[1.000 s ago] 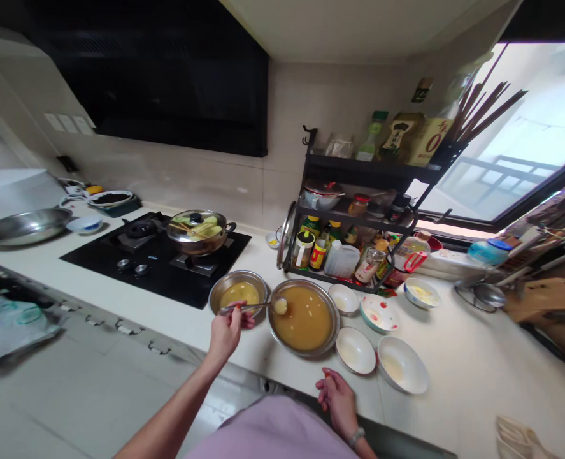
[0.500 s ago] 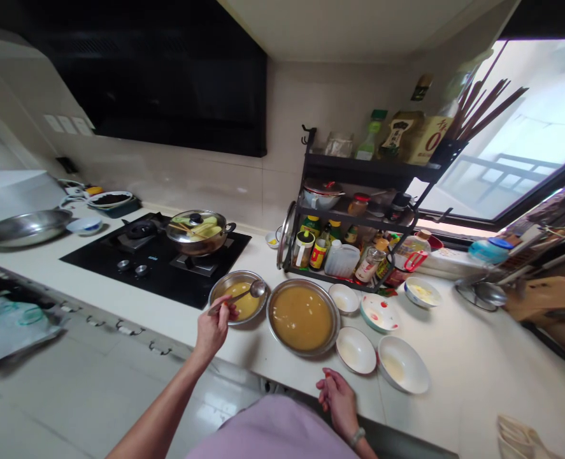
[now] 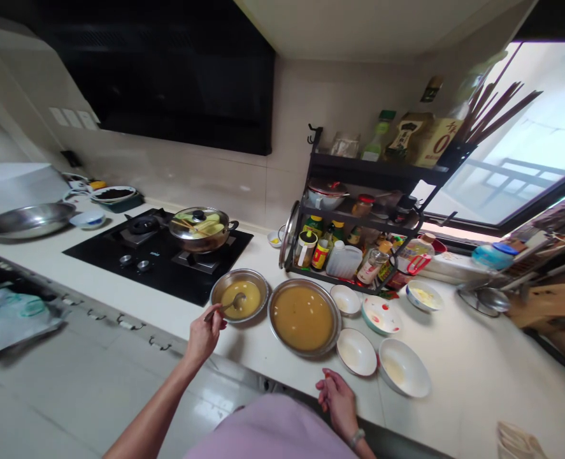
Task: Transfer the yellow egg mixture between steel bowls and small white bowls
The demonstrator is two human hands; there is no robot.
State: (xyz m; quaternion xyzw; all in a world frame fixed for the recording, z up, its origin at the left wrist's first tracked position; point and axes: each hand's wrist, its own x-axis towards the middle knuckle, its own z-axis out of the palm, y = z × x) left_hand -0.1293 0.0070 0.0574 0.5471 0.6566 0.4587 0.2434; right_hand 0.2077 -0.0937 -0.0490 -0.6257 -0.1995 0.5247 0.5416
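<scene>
My left hand (image 3: 204, 333) is closed around the handle of a metal spoon (image 3: 228, 304), whose bowl dips into the yellow liquid of a small steel bowl (image 3: 239, 296) beside the stove. Right of it stands a larger steel bowl (image 3: 304, 316) full of yellow-brown liquid. My right hand (image 3: 338, 401) rests at the counter's front edge with its fingers curled and nothing visible in them, close to two white bowls (image 3: 356, 351) (image 3: 404, 368).
A lidded pot (image 3: 200, 229) sits on the black gas hob (image 3: 160, 254). A black rack (image 3: 358, 220) of bottles and jars stands behind the bowls, with small dishes (image 3: 380, 313) in front. At far left are a steel basin (image 3: 25, 219) and a rice cooker (image 3: 14, 185).
My left hand carried the spoon leftward from the large bowl to the small bowl and lowered it into the liquid there. The right hand stayed at the counter edge.
</scene>
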